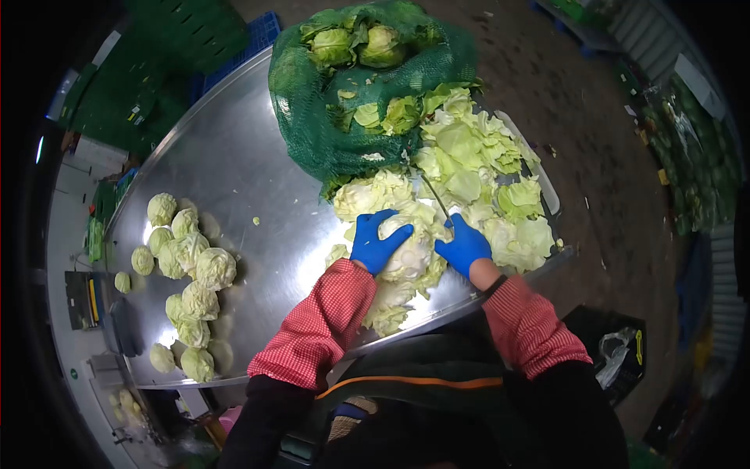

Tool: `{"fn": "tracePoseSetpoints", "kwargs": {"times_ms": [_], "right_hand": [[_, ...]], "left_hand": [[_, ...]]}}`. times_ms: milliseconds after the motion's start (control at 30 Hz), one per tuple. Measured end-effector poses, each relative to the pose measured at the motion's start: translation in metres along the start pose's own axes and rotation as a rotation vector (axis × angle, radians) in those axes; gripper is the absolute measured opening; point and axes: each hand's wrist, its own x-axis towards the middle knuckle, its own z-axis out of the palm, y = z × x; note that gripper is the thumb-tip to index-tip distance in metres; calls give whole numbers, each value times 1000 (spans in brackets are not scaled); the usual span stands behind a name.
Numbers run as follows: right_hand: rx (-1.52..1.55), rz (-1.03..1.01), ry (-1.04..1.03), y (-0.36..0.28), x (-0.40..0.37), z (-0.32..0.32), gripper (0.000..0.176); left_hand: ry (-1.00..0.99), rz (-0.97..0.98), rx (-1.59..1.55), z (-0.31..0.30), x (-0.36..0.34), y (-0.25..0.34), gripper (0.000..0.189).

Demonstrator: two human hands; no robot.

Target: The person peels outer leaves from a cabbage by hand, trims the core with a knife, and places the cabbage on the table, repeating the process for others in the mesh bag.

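Observation:
My left hand (378,243), in a blue glove, is curved around the near-left side of a pale cabbage (412,256), thumb and fingers gripping it. On the other side, my blue-gloved right hand (465,244) is closed around a knife, whose thin blade (435,195) points up and left, away from me. The knife's handle is hidden in the glove. Loose cabbage leaves (461,148) are heaped beyond and to the right of both hands. More pale leaves lie under and around the held cabbage, down to the table's near edge.
A green net sack (308,137) with leafy cabbages (383,47) lies at the far side of the metal table (273,203). Several trimmed cabbages (215,268) are grouped on the left. Green crates (183,39) stand behind; a black crate (613,348) is at lower right.

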Motion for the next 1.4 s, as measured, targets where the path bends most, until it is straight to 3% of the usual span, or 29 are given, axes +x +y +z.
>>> {"fn": "tracePoseSetpoints", "kwargs": {"times_ms": [100, 133, 233, 267, 367, 400, 500, 533, 600, 667, 800, 867, 967, 1033, 1133, 1167, 1233, 1300, 1333, 1367, 1400], "right_hand": [[-95, 89, -22, 14, 21, 13, 52], [-100, 91, -11, 15, 26, 16, 52], [-133, 87, -4, 4, 30, 8, 52], [-120, 77, -5, -2, 29, 5, 53], [-129, -161, -8, -37, 17, -1, 57], [-140, -188, -95, -52, 15, -6, 68], [-233, -335, 8, -90, -8, -10, 80], [-298, -273, -122, -99, -8, -13, 91], [-311, -234, -181, -102, 3, -9, 90], [-352, -189, -204, -109, 17, -5, 86], [-370, -447, -82, -95, 36, 19, 60], [-368, -503, -26, -77, 52, 35, 51], [-354, -449, 42, -55, 58, 42, 42], [-344, -374, 39, -51, 60, 43, 52], [-198, -220, -36, -62, 60, 17, 72], [-142, -222, 74, -66, 51, 5, 75], [-45, -246, 100, -71, 25, -18, 80], [104, -307, -20, -59, 1, -8, 87], [41, -214, -185, -63, -15, -8, 85], [49, -261, -159, -52, -21, 11, 81], [138, -203, -136, -42, -17, 17, 80]], "left_hand": [[27, 284, -69, -7, -28, -29, 56], [18, 282, -75, -13, -41, -31, 60], [12, 233, -65, -33, -74, -37, 63], [-44, 116, -321, -38, -80, -35, 71], [119, -142, -324, -23, -73, -31, 77], [171, -101, -229, -16, -68, -25, 83], [53, -50, -94, -17, -54, -34, 87], [10, -47, -199, -16, -59, -35, 88], [-74, -31, -402, -18, -65, -36, 89], [-112, 52, -272, -22, -70, -26, 96], [-172, 65, -323, -23, -74, -29, 93], [-165, 140, -155, -28, -84, -19, 89], [-148, 265, -69, -28, -112, -17, 82], [-24, 252, -85, -26, -117, -20, 80], [139, 12, -612, -24, -96, -39, 62], [100, -159, -786, -37, -91, -20, 57], [-55, -372, -1313, -39, -73, -44, 63], [-6, -602, -1540, -40, -76, -8, 61], [11, -721, -1643, -38, -74, 6, 60], [-46, -743, -1686, -31, -70, 8, 66], [-4, -732, -1444, -25, -72, 12, 69]]}}
